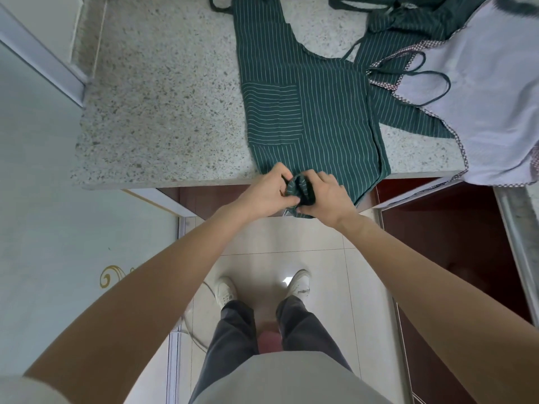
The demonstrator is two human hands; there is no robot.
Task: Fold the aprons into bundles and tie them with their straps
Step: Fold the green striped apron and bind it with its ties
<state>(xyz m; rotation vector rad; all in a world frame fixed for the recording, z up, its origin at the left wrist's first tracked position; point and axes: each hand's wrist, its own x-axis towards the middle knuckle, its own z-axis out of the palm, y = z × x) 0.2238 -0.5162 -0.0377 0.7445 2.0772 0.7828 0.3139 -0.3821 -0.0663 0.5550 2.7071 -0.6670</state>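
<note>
A dark green apron point(309, 112) with thin white stripes lies folded lengthwise on the speckled stone counter point(163, 106), its bib toward the far wall and its hem at the near edge. My left hand point(262, 193) and my right hand point(326, 196) both grip the hem end, which is bunched into a small roll point(300, 189) hanging just over the counter's edge. A neck strap point(218, 7) loops off the bib at the top.
A second green striped apron point(408, 30) with loose straps lies at the back right. A pale lilac apron point(478, 83) with checked trim drapes over the counter's right end. Dark red cabinet doors point(437, 234) stand below; a glass panel point(58, 228) is at left.
</note>
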